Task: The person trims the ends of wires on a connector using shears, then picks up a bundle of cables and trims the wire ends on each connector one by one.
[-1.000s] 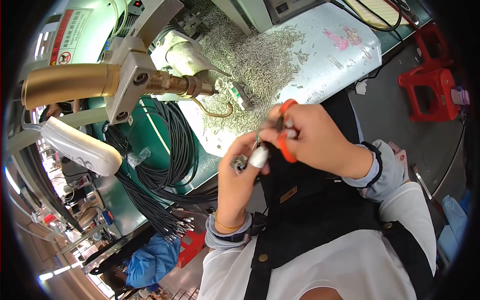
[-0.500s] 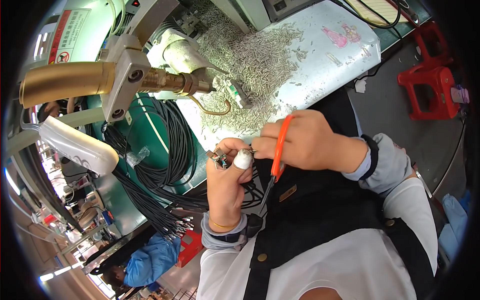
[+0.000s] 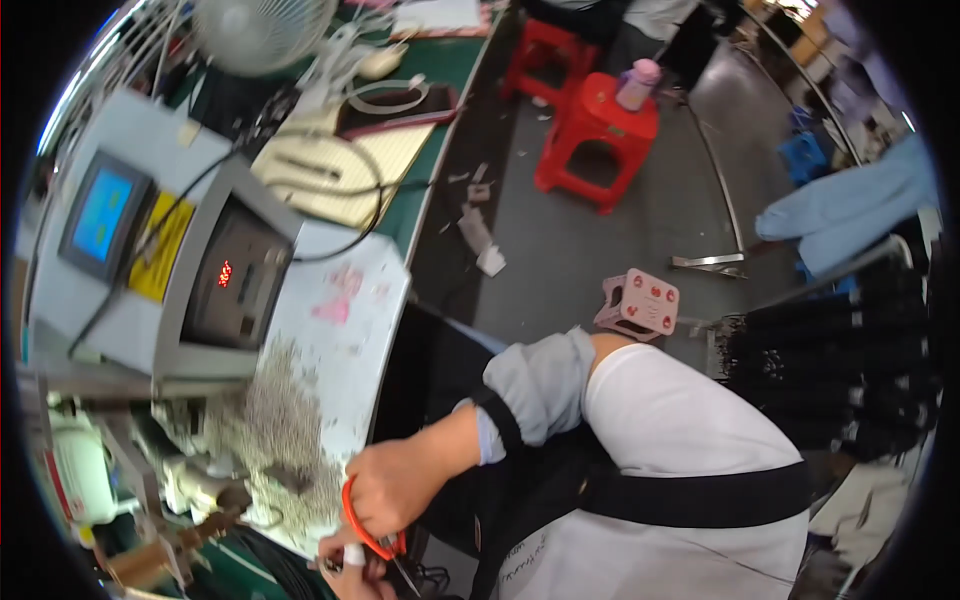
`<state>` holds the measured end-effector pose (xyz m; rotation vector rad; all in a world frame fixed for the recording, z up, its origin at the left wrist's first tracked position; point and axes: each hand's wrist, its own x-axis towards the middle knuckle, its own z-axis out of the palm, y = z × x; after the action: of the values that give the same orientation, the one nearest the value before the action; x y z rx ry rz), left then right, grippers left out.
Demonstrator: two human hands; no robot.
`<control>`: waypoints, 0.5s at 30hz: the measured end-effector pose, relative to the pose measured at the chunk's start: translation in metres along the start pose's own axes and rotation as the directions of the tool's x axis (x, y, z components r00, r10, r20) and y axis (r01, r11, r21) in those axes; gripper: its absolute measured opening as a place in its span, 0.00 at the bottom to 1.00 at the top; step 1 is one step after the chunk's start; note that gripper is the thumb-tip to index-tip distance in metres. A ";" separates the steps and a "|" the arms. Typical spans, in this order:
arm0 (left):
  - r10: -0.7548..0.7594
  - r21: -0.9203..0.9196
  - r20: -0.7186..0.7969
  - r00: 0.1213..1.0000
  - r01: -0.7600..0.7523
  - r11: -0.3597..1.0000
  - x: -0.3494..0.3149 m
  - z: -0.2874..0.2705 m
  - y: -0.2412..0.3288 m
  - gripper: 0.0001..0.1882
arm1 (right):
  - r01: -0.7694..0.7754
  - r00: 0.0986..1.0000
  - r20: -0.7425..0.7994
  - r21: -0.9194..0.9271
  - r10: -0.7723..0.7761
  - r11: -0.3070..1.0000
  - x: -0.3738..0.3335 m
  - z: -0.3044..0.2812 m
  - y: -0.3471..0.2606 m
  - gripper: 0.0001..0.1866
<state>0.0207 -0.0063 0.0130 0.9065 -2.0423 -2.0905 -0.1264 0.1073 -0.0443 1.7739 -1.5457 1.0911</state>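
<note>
My right hand (image 3: 398, 488) is closed around orange-handled scissors (image 3: 352, 515), low in the picture beside the white tray edge. Just beneath it, my left hand (image 3: 348, 572) is largely cut off by the lower rim. One of its fingers is wrapped in white tape, and it pinches a small dark piece against the scissor blades. What exactly sits between the fingers is hard to make out. A heap of small metal parts (image 3: 272, 420) lies on the white tray (image 3: 345, 330), left of both hands.
A grey machine with a red display (image 3: 235, 275) and a blue screen (image 3: 100, 212) stands on the left. A brass-coloured tool head (image 3: 160, 560) is at lower left. Red stools (image 3: 597, 125), a pink stool (image 3: 638, 302) and a bundle of black cables (image 3: 830, 370) are on the floor side.
The view has swung away from the brass tool toward the machine and floor. Both hands now sit at the lower rim, still together, with the scissors still in my right hand.
</note>
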 end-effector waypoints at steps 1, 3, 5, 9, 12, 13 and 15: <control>0.023 -0.014 0.051 0.998 -0.022 1.000 0.004 -0.002 -0.009 0.13 | -0.020 1.000 -0.007 -0.011 0.020 1.000 -0.007 -0.002 -0.001 0.09; -0.140 -0.137 0.043 0.989 0.145 0.980 0.007 0.003 -0.005 0.06 | -0.033 0.999 -0.014 -0.038 0.033 0.999 -0.009 -0.003 -0.004 0.10; -0.151 -0.139 0.078 0.985 0.161 0.977 0.010 0.001 0.000 0.06 | -0.095 0.995 -0.020 -0.032 0.095 0.995 -0.007 -0.006 -0.006 0.05; -0.169 -0.145 0.066 0.983 0.177 0.974 0.008 0.007 0.006 0.06 | -0.141 0.990 -0.009 -0.041 0.141 0.989 -0.009 -0.005 -0.014 0.06; -0.103 -0.138 0.004 0.995 0.102 0.985 0.005 0.018 0.011 0.05 | -0.153 0.988 -0.010 -0.049 0.153 0.987 -0.006 -0.002 -0.015 0.06; -0.062 -0.143 -0.035 0.997 0.057 0.988 0.003 0.023 0.011 0.05 | -0.156 0.988 -0.012 -0.050 0.156 0.987 -0.006 -0.001 -0.015 0.06; 0.016 -0.144 -0.113 0.993 -0.033 0.989 0.002 0.028 0.013 0.05 | -0.157 0.988 -0.016 -0.052 0.157 0.986 -0.006 -0.001 -0.014 0.06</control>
<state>0.0023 0.0163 0.0223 0.9463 -1.8109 -2.0932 -0.1131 0.1145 -0.0471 1.6303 -1.7155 1.1207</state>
